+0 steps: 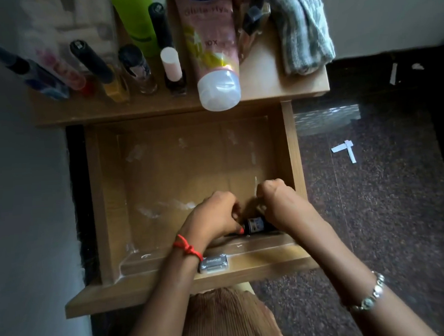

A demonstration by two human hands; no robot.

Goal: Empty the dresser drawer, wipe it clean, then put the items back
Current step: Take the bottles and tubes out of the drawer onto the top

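Note:
The wooden dresser drawer (108, 195) is pulled open below me, its floor bare apart from pale smears. A small dark bottle (255, 224) lies near the front right corner of the drawer. My left hand (213, 215) touches the bottle's left end with closed fingers. My right hand (277, 203) is closed over its right side; what else it grips is hidden. On the dresser top (268, 87) stand the removed items: a pink Vaseline tube (210, 44), a green bottle (136, 19), a nail polish (173, 72) and several dark bottles. A grey cloth (301, 30) lies at the top's right.
A metal latch plate (213, 263) sits on the drawer's front edge. Speckled dark floor lies to the right with white paper scraps (344, 150). A grey wall is at the left. My knee in ribbed brown fabric (225, 321) is below the drawer front.

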